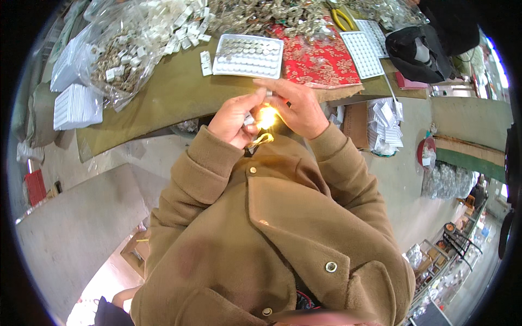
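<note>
Close to my chest, just off the table's front edge, both of my hands work on one small piece. My left hand (232, 120) is closed around a small white box (249, 119), mostly covered by the fingers. A bundle of warm-yellow lit string lights (266, 116) glows between my hands, and a lit loop of it hangs below. My right hand (298, 106) is closed at the upper side of the bundle, its fingers bent over it; glare hides the fingertips' exact hold. Straight beyond my hands lies a white tray (247, 70) with rows of round silver button cells in its far part.
Heaped white boxes (182, 32) and a clear bag of parts (122, 68) lie at the left. Stacked white trays (79, 107) stand at the left edge. A red patterned cloth (321, 62), yellow-handled pliers (342, 20) and another white tray (361, 57) are at the right.
</note>
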`<act>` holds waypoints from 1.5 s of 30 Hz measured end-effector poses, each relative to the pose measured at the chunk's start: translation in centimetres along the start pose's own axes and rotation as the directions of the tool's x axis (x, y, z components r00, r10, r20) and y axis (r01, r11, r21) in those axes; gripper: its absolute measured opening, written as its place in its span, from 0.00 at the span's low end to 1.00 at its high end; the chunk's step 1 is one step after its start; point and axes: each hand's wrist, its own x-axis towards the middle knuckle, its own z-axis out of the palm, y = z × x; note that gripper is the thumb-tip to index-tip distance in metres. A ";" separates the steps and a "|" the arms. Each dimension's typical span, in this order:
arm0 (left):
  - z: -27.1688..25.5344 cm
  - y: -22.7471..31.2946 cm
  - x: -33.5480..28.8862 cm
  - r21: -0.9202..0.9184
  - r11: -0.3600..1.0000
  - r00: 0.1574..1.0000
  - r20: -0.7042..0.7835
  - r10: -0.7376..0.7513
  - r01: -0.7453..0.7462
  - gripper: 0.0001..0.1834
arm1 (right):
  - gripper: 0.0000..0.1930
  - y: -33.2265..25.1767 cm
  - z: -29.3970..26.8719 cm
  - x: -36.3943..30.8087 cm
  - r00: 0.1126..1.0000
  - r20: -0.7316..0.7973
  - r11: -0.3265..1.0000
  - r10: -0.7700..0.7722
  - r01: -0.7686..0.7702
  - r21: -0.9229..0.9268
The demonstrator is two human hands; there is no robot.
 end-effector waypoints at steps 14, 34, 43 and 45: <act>2.3 -1.3 1.1 0.564 0.726 0.905 0.098 0.414 -0.393 0.12 | 0.07 5.0 -5.6 0.7 0.926 -0.319 0.921 0.201 -0.289 -0.259; 1.2 0.0 1.3 0.128 0.986 0.994 -0.032 0.107 -0.102 0.21 | 0.05 0.8 -2.2 0.3 0.918 -0.132 0.732 0.373 -0.204 0.650; 0.7 -0.8 1.2 -0.030 0.975 0.968 0.123 0.220 -0.218 0.15 | 0.02 0.0 -0.1 0.3 0.949 -0.117 0.710 0.293 -0.134 0.692; 0.6 -1.0 1.2 -0.039 0.975 0.969 0.106 0.222 -0.219 0.14 | 0.02 -0.2 -0.1 0.2 0.948 -0.070 0.676 0.310 -0.168 0.718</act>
